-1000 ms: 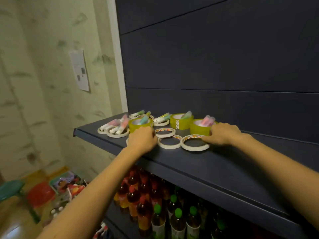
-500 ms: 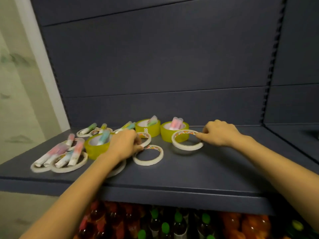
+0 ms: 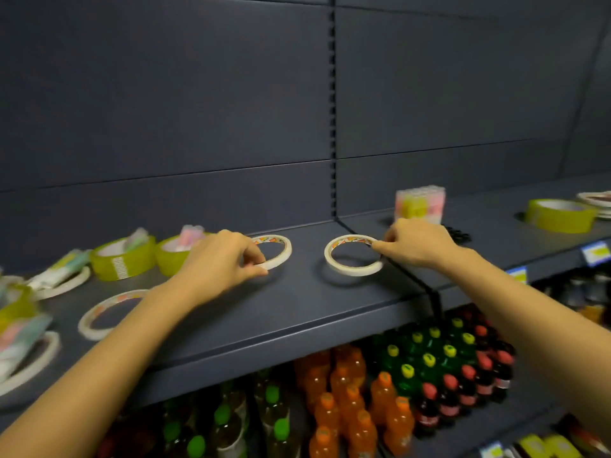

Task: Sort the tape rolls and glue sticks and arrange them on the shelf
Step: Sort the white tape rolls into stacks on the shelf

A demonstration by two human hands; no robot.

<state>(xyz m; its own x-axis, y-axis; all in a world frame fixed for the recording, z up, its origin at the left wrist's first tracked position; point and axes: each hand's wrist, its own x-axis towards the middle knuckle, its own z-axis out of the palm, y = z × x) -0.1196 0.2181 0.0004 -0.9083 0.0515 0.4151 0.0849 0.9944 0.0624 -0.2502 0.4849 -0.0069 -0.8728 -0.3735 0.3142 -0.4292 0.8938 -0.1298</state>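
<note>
The shelf (image 3: pixel 297 312) is viewed from the front and slightly above. Its dark surface is divided by a seam into a left and a right section.

The left hand (image 3: pixel 218 259) is closed in a pinch on the near rim of a thin white tape ring (image 3: pixel 286 251), which is held flat towards the back of the left section. The right hand (image 3: pixel 416 246) is likewise closed in a pinch, with thumb and forefinger on the right rim of a second white tape ring (image 3: pixel 350 272), which is positioned just left of the seam. It cannot be determined whether either ring rests on the shelf or is raised slightly above it. The two rings are held apart, with bare shelf between them.

To the left of the left hand, two yellow-green tape rolls (image 3: pixel 124 261) are stood side by side, each with glue sticks (image 3: pixel 191 233) placed in its core. A third white ring (image 3: pixel 86 322) is laid flat near the front edge, partly covered by the left forearm. Further rings and sticks at the far left are blurred.

On the right section, a wrapped pack of glue sticks (image 3: pixel 420 203) is stood just behind the right hand, and a single yellow-green roll (image 3: pixel 558 216) is laid further right. On the level below, bottles (image 3: pixel 350 408) with orange, green, yellow and red caps are stocked.
</note>
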